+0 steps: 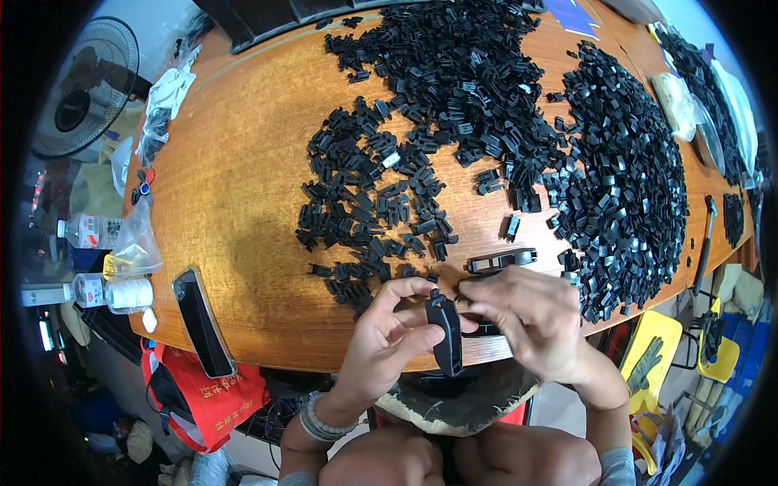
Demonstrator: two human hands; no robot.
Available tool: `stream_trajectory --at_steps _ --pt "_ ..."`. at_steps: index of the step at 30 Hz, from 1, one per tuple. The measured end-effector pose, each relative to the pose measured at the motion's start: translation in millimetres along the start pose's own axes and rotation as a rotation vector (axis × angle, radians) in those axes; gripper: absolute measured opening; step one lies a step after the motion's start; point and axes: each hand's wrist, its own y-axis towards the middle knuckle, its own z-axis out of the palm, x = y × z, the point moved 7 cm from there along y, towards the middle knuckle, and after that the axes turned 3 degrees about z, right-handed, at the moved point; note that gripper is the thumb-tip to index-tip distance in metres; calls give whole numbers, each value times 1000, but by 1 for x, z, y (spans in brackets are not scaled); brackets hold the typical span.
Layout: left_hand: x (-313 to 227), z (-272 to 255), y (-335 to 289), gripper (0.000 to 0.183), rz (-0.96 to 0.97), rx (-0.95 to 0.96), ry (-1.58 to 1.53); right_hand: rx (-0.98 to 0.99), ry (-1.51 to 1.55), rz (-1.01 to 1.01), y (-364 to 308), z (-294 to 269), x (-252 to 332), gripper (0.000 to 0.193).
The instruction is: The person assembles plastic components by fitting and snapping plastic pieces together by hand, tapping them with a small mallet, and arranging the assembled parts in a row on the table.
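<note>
Right, both hands are up at the near edge of the wooden table point(243, 186); the left hand point(387, 336) has its fingers curled around a long black plastic housing point(446, 332), gripping it upright between thumb and forefinger; the right hand point(531, 316) is closed in on the same piece from the right, fingertips pinched at its upper end, though whether it holds a small clip of its own there I cannot tell. Just beyond the hands lies one more long black piece point(500, 260), flat on the wood and apart from the heaps; that looks like a single finished or waiting unit. Farther out, a loose scatter of small black clips point(369, 211) spreads across the middle; behind it a thicker mound point(454, 65); to the right a dense pile of black parts point(624, 170) runs almost to the near edge. Judging by those heaps, the work seems barely dented; one piece in hand, one beside it, hundreds left. On the near left a dark phone point(203, 322) lies by the table's edge; a fan point(85, 89) stands far left.
</note>
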Motion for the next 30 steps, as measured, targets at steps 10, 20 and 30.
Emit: stream_trajectory --at_steps 10,20,30 --pt "-41 33 -29 37 590 -84 1212 -220 264 263 -50 -4 -5 14" --pt "11 31 -13 29 312 214 59 -351 158 -9 -50 -14 8 19" --pt "32 27 -8 49 93 152 -34 -400 -95 -158 -54 -15 6 26"
